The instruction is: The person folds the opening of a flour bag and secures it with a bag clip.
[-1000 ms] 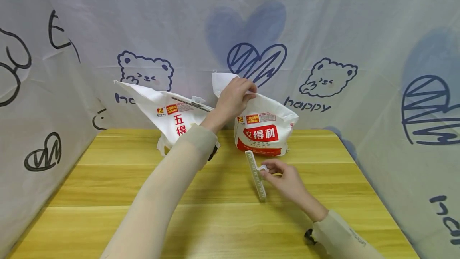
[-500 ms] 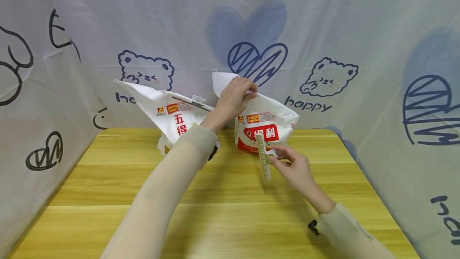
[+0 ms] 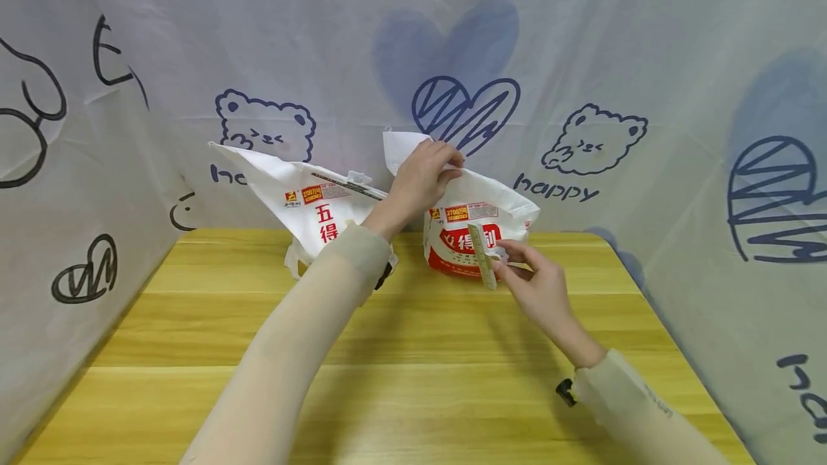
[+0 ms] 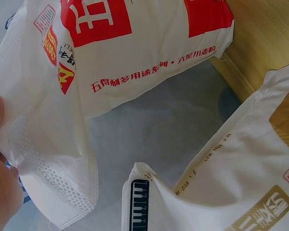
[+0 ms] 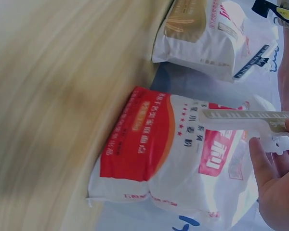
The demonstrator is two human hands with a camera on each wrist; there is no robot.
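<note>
A white flour bag [image 3: 517, 217] with red printing stands at the back of the table. My left hand [image 3: 423, 174] pinches its gathered top edge; in the left wrist view the fingers of that hand [image 4: 2, 190] show at the left against the white cloth. My right hand [image 3: 543, 293] holds a pale bag sealing clip [image 3: 482, 257] by its small handle, the long bar upright in front of the bag's printed face. Seen from the right wrist, the clip [image 5: 245, 114] overlaps the bag's upper front, thumb and fingers at its handle end.
Left of it stands a second flour bag [image 3: 284, 178], partly behind my left forearm. A dark piano-key patterned clip [image 4: 140, 207] sits across its top. The wooden table [image 3: 400, 393] ends at a printed curtain [image 3: 336, 34] behind both bags.
My right hand has carried the clip away from me and slightly right, from over the open table to before the right bag's front. My left hand keeps its pinch in place.
</note>
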